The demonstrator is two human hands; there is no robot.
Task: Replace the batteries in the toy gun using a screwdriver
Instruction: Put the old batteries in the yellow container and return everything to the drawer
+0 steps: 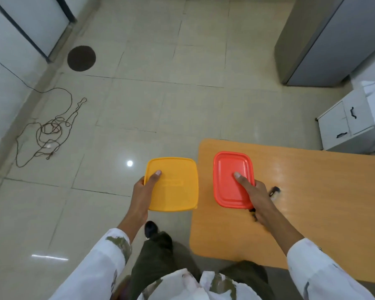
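My left hand [145,189] holds a yellow lidded box [173,185] by its left edge, thumb on the lid, out over the floor to the left of the table. My right hand [254,193] holds a red lidded box [231,178] by its right side, thumb lying across the lid, above the left part of the orange table [312,202]. Small dark objects [274,190] lie on the table just right of my right hand, and another dark piece [253,214] shows under it; I cannot tell what they are. No toy gun or screwdriver is recognisable.
A tangled brown cord [50,128] lies on the tiled floor at the left, near a round dark drain cover [81,58]. A white drawer cabinet [346,124] stands beyond the table at the right, and a grey cupboard [325,40] at the back right.
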